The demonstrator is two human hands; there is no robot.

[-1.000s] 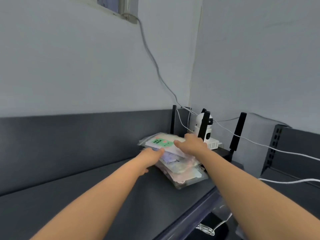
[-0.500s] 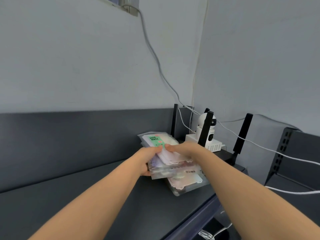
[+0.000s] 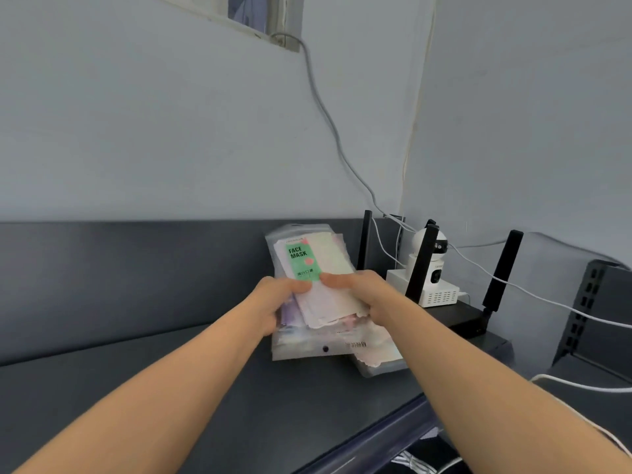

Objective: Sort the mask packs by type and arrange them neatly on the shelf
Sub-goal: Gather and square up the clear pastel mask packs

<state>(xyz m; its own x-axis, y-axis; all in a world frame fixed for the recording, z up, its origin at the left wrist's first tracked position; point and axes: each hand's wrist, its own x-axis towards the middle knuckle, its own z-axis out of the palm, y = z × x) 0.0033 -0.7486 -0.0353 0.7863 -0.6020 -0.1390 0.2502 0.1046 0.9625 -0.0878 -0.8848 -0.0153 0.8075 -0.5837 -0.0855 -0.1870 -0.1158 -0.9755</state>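
From my remote seat, I see both bare hands clamped on a bundle of clear plastic mask packs [image 3: 318, 336] on the dark grey metal shelf [image 3: 171, 388], just left of the white dome security camera [image 3: 431, 258]. The left hand [image 3: 275, 302] grips the bundle's left edge and the right hand [image 3: 364, 294] its right edge. Both thumbs press down on the top pack with the green "FACE MASK" label [image 3: 302, 261]. One more clear pack [image 3: 379, 366] lies flat on the shelf under the bundle, its corner jutting out in front of the camera. I cannot tell whether the bundle rests on it. The camera sits on a black router [image 3: 470, 319] whose upright antennas flank it, with white cables [image 3: 328, 118] trailing up the wall behind.
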